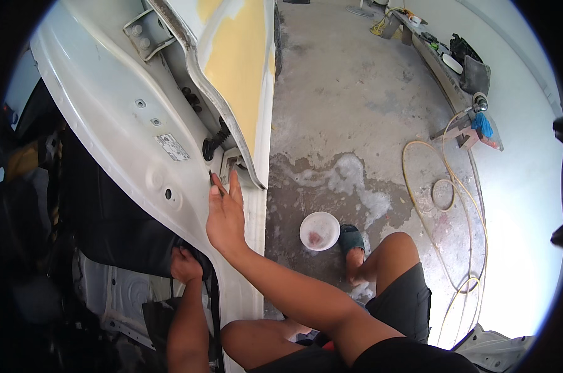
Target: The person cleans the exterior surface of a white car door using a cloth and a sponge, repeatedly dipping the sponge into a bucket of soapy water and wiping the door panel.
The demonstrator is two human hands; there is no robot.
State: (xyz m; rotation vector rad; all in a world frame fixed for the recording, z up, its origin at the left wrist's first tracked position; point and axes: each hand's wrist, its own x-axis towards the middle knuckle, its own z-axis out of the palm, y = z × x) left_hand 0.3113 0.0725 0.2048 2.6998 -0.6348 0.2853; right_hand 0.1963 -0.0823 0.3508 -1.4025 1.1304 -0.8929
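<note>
My right hand (228, 214) is at the white car door frame (188, 182), just below a black rubber wiring boot (214, 142) and beside the lower door hinge (232, 163). A thin dark piece, too small to identify, sits between its fingers. The open car door (244, 79), with yellowish filler on its outer panel, stands above. My left hand (187, 266) is inside the car, its fingers curled at the edge of a black panel or covering (123, 233); what they grip is hidden.
On the wet concrete stands a white basin (319, 231) of soapy water beside my slippered foot (352, 240). Foam (351, 175) lies above it. A yellowish hose (409, 177) coils at right, near a bench (426, 51) with tools and a blue glove or cloth (482, 125).
</note>
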